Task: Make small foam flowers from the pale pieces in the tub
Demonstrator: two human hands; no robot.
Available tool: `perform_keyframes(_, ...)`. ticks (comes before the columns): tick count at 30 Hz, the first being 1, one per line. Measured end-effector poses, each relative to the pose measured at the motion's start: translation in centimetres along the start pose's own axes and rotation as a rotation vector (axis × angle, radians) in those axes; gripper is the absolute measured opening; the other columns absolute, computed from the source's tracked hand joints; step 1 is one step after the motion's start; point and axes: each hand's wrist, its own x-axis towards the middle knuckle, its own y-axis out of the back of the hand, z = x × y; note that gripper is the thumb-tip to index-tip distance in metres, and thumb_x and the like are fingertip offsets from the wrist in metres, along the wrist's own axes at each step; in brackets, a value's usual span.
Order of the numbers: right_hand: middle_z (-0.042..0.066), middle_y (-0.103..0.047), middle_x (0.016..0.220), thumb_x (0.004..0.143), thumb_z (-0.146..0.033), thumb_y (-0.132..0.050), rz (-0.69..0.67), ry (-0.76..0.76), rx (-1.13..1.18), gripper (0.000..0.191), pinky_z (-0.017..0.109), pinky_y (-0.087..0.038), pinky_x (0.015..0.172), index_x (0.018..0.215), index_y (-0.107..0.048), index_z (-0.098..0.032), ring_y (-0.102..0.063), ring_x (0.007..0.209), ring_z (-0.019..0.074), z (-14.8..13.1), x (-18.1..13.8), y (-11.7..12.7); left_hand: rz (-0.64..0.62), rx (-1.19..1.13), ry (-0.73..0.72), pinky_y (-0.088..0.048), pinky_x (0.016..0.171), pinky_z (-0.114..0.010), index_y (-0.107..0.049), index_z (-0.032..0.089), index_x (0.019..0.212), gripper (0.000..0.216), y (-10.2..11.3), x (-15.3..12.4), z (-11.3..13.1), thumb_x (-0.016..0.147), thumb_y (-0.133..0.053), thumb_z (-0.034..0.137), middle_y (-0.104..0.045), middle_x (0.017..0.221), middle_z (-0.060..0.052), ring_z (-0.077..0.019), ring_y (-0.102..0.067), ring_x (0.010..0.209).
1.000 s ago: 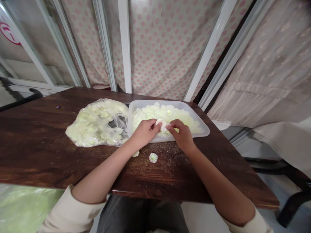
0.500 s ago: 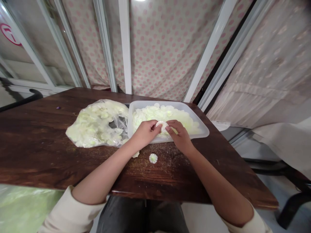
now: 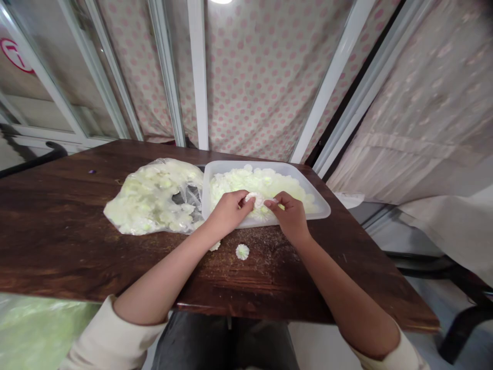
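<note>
My left hand (image 3: 227,213) and my right hand (image 3: 289,215) meet over the near rim of a translucent plastic tray (image 3: 323,208) heaped with pale yellow-white fabric flowers. Both pinch one small white flower (image 3: 257,199) between their fingertips. A single finished flower (image 3: 242,251) lies on the dark wooden table (image 3: 57,231) just in front of my hands, and another small piece (image 3: 215,245) shows beside my left wrist.
A clear plastic bag (image 3: 154,198) full of the same pale flowers lies left of the tray. Fine crumbs dust the wood near the tray. Window frames and a dotted curtain stand behind the table; a dark chair leg (image 3: 462,324) sits at the right.
My hands have kept working the small flower in place; the right hand has shifted very slightly. Nothing else has moved.
</note>
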Motion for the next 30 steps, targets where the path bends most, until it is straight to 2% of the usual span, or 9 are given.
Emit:
perform_keyframes(7, -0.004, -0.028, 0.053, 0.082, -0.049, -0.044, 0.018, -0.019, 0.045, 0.041, 0.024, -0.024, 0.046, 0.056, -0.032, -0.020, -0.027, 0.050, 0.0090, -0.1, -0.1, 0.2, -0.008, -0.010, -0.007, -0.030, 0.052, -0.024, -0.046, 0.015, 0.063, 0.030, -0.1, -0.1, 0.0, 0.083, -0.040, 0.037, -0.053, 0.059, 0.000, -0.0091, -0.042, 0.053)
perform_keyframes(11, -0.005, -0.028, 0.052, 0.081, -0.051, -0.044, 0.049, -0.054, 0.104, 0.040, 0.023, -0.023, 0.043, 0.058, -0.034, -0.020, -0.026, 0.048, 0.0085, 0.4, 0.2, 0.4, -0.005, 0.019, -0.017, -0.029, 0.052, -0.024, -0.046, 0.016, 0.062, 0.030, -0.1, 0.0, -0.1, 0.083, -0.040, 0.036, -0.051, 0.059, 0.000, -0.0093, -0.042, 0.053)
perform_keyframes(14, -0.005, -0.025, 0.050, 0.081, -0.048, -0.047, 0.067, 0.008, -0.029, 0.042, 0.024, -0.022, 0.044, 0.054, -0.031, -0.020, -0.026, 0.047, 0.0088, 0.9, 0.6, 0.7, -0.013, 0.046, -0.023, -0.028, 0.052, -0.024, -0.046, 0.016, 0.062, 0.029, 0.0, 0.1, -0.2, 0.083, -0.040, 0.035, -0.050, 0.057, 0.001, -0.0094, -0.041, 0.052)
perform_keyframes(17, -0.003, -0.037, 0.050, 0.079, -0.041, -0.053, 0.033, 0.179, -0.292, 0.036, 0.026, -0.029, 0.050, 0.054, -0.040, -0.019, -0.035, 0.050, 0.0109, 1.6, 1.3, 1.1, -0.014, 0.061, -0.033, -0.027, 0.051, -0.024, -0.045, 0.016, 0.061, 0.030, 0.0, 0.2, -0.2, 0.084, -0.039, 0.035, -0.046, 0.055, 0.002, -0.0092, -0.038, 0.051)
perform_keyframes(20, 0.004, -0.058, 0.071, 0.080, -0.034, -0.052, 0.002, 0.296, -0.415, 0.018, 0.032, -0.039, 0.064, 0.076, -0.058, -0.018, -0.051, 0.066, 0.0173, 2.4, 1.7, 1.3, -0.006, 0.066, -0.036, -0.026, 0.051, -0.024, -0.042, 0.016, 0.060, 0.031, 0.0, 0.1, -0.2, 0.084, -0.039, 0.036, -0.042, 0.053, 0.002, -0.0092, -0.037, 0.051)
perform_keyframes(23, 0.010, -0.059, 0.101, 0.080, -0.032, -0.051, 0.065, 0.385, -0.462, 0.027, 0.041, -0.038, 0.083, 0.104, -0.058, -0.019, -0.051, 0.096, 0.0246, 2.5, 1.5, 1.2, -0.009, 0.058, -0.035, -0.026, 0.050, -0.024, -0.040, 0.017, 0.059, 0.031, 0.0, 0.1, -0.2, 0.083, -0.039, 0.036, -0.039, 0.052, 0.003, -0.0089, -0.035, 0.050)
perform_keyframes(25, 0.010, -0.056, 0.112, 0.080, -0.032, -0.051, 0.056, 0.443, -0.479, 0.033, 0.045, -0.034, 0.090, 0.111, -0.056, -0.023, -0.046, 0.108, 0.0258, 2.0, 1.1, 1.0, -0.008, 0.050, -0.045, -0.026, 0.050, -0.023, -0.040, 0.016, 0.059, 0.031, -0.1, 0.1, -0.3, 0.083, -0.040, 0.036, -0.037, 0.052, 0.004, -0.0086, -0.035, 0.050)
perform_keyframes(27, 0.007, -0.057, 0.113, 0.081, -0.032, -0.051, -0.039, 0.473, -0.466, 0.028, 0.044, -0.034, 0.091, 0.108, -0.058, -0.026, -0.047, 0.108, 0.0245, 1.5, 0.6, 0.8, -0.013, 0.041, -0.054, -0.027, 0.051, -0.023, -0.043, 0.016, 0.059, 0.030, -0.1, 0.2, -0.4, 0.083, -0.041, 0.035, -0.038, 0.052, 0.004, -0.0084, -0.035, 0.050)
perform_keyframes(30, 0.005, -0.063, 0.101, 0.081, -0.031, -0.053, -0.140, 0.454, -0.383, 0.017, 0.041, -0.039, 0.083, 0.093, -0.063, -0.025, -0.054, 0.097, 0.0223, 1.3, 0.4, 0.4, -0.051, 0.018, -0.068, -0.028, 0.051, -0.022, -0.051, 0.015, 0.063, 0.026, -0.2, 0.2, -0.7, 0.081, -0.043, 0.033, -0.043, 0.054, 0.003, -0.0087, -0.038, 0.052)
